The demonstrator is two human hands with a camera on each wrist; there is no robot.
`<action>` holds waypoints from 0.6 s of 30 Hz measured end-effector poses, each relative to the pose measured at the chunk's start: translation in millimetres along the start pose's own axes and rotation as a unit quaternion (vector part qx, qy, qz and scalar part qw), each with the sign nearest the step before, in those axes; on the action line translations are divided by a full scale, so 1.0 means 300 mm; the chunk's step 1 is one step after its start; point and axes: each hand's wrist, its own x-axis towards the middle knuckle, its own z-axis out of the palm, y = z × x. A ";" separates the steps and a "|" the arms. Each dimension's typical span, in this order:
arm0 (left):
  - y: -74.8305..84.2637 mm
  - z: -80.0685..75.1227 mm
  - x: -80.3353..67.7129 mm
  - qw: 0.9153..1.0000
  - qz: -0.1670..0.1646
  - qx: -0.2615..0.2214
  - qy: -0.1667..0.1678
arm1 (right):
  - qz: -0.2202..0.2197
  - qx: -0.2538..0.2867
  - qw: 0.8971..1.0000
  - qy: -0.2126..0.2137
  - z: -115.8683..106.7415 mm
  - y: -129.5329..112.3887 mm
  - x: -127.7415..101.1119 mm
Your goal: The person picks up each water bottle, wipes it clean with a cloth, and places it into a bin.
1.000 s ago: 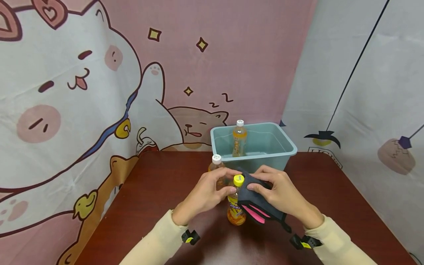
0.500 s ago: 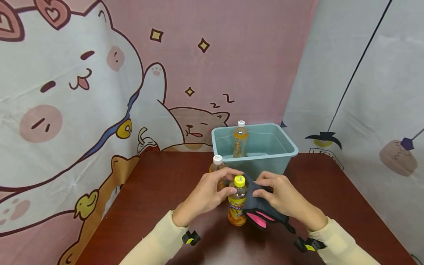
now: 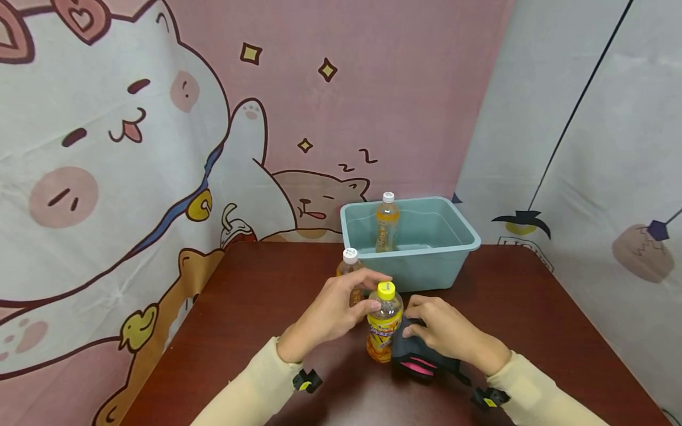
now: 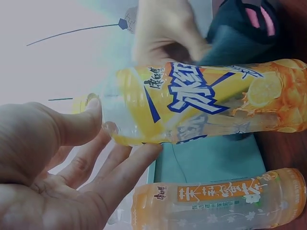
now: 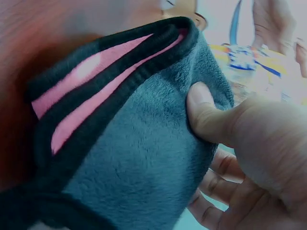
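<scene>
Down slides the right hand (image 3: 444, 332), gripping the dark cloth (image 3: 412, 349) against the yellow-capped bottle's (image 3: 383, 322) lower body in front of the bin (image 3: 426, 251), left hand (image 3: 333, 313) pinching its neck; wiping looks unfinished.

The right hand (image 3: 444, 331) has slid the dark grey cloth (image 3: 412, 352) down the yellow-capped bottle (image 3: 382, 324). A second ago the cloth was draped up against the cap (image 3: 386, 289), with the fingers pressing it at the neck; half a second ago it had dropped to the shoulder. Now it sits bunched against the lower body, level with the label, and the cap and neck are bare on that side. The hand has come lower and nearer the table (image 3: 256, 307) with it, and less of the cloth's pink trim (image 3: 412, 367) shows, as the cloth has folded into a tighter wad.
</scene>
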 end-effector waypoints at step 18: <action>-0.011 -0.001 -0.004 1.000 0.007 -0.018 0.001 | -0.009 0.041 0.998 -0.046 0.078 0.026 0.009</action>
